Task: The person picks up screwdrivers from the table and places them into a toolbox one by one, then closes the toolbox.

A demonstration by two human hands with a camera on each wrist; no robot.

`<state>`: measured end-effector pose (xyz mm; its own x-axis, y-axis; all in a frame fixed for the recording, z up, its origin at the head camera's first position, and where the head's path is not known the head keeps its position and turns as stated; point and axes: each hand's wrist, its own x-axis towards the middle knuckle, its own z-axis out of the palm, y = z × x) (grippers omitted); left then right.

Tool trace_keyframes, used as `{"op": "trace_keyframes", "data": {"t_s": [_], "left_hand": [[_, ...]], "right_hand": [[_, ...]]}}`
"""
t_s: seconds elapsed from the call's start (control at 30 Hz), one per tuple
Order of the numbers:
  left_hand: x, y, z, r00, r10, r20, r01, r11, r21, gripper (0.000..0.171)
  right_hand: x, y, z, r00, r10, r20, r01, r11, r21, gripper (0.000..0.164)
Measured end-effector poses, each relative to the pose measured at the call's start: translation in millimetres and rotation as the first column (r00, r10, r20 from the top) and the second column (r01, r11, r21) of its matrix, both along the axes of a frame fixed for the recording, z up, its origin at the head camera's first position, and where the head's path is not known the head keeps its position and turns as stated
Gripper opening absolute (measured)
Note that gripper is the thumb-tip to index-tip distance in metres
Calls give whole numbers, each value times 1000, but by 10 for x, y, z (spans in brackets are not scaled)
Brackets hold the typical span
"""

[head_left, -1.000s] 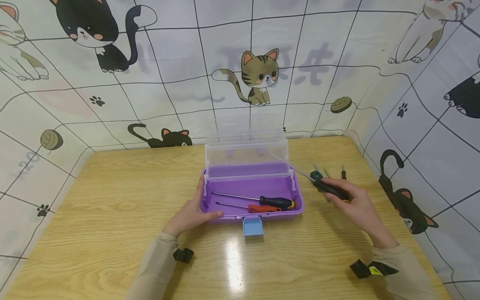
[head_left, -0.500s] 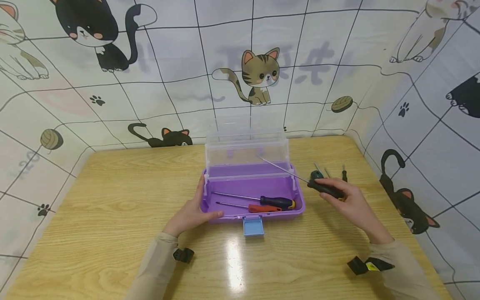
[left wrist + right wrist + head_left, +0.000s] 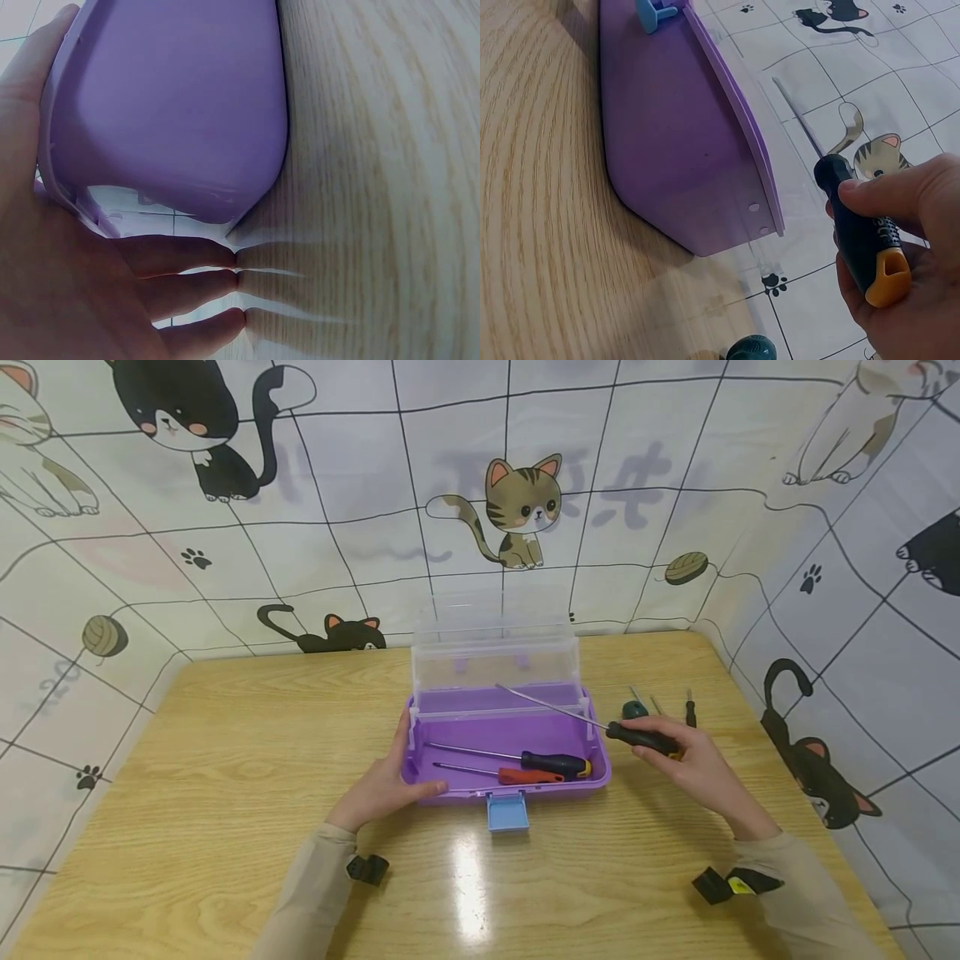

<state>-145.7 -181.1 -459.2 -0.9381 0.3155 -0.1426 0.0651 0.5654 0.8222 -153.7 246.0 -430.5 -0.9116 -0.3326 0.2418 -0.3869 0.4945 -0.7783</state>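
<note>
My right hand (image 3: 686, 760) grips a screwdriver (image 3: 641, 737) by its black handle, which has a yellow-orange end. Its long metal shaft points left, over the back right part of the purple toolbox (image 3: 480, 727). The toolbox stands open, with its clear lid (image 3: 495, 664) raised at the back. Inside lie a black-and-yellow screwdriver (image 3: 555, 765) and a red-handled screwdriver (image 3: 528, 776). My left hand (image 3: 382, 789) rests against the left end of the box, thumb over the front rim. In the left wrist view its other fingers (image 3: 187, 292) reach down straight, tips at the table.
On the wooden table (image 3: 247, 793), behind the right hand, lie a dark green-handled screwdriver (image 3: 633, 708) and a small black screwdriver (image 3: 690, 710). A blue latch (image 3: 507, 812) sticks out from the front of the box. A cat-patterned cloth (image 3: 345, 527) hangs behind and beside the table.
My right hand has moved left with the screwdriver, bringing its shaft lower and further over the toolbox. The left hand has stayed in place on the box.
</note>
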Motion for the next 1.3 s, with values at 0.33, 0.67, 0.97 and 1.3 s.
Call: {"op": "trace_keyframes", "data": {"t_s": [0.33, 0.67, 0.97, 1.3], "left_hand": [[-5, -5, 1, 1000, -7, -8, 8, 1000, 15, 123], [-13, -11, -6, 1000, -13, -10, 14, 999, 35, 123], [-11, -8, -8, 1000, -10, -2, 10, 1000, 26, 123], [-13, -5, -16, 1000, -3, -2, 3, 1000, 7, 123]], "right_hand": [[-84, -75, 37, 996, 76, -41, -76, 997, -3, 34], [-180, -183, 40, 984, 173, -34, -174, 985, -24, 35], [-215, -268, 38, 986, 168, 21, -168, 985, 30, 31], [-267, -373, 12, 976, 213, 51, -215, 975, 46, 33]]}}
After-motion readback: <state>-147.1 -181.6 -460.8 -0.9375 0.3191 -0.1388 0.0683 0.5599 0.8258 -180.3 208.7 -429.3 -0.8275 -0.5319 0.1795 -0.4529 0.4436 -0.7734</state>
